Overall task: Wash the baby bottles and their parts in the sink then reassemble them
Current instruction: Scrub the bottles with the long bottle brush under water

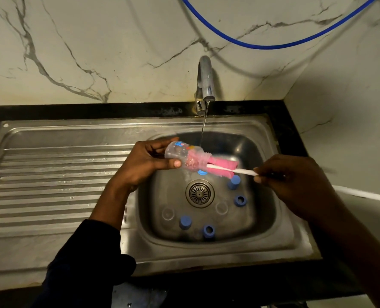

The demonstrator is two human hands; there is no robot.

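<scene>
Head view: bottle (180, 153) horizontal, mouth rightward, gripped by left hand (143, 163); brush (220, 167) inside, handle pinched by right hand (295, 181).

No word, brand or number can be read anywhere in view. The clear plastic baby bottle (180, 151) carries small blue and red printed marks on its wall, but they are too blurred to tell as letters or pictures.

Dark navy long sleeve (84, 258), creased, ends in a loose cuff on the left forearm; left hand (144, 165) and right hand (295, 181) are bare
</scene>
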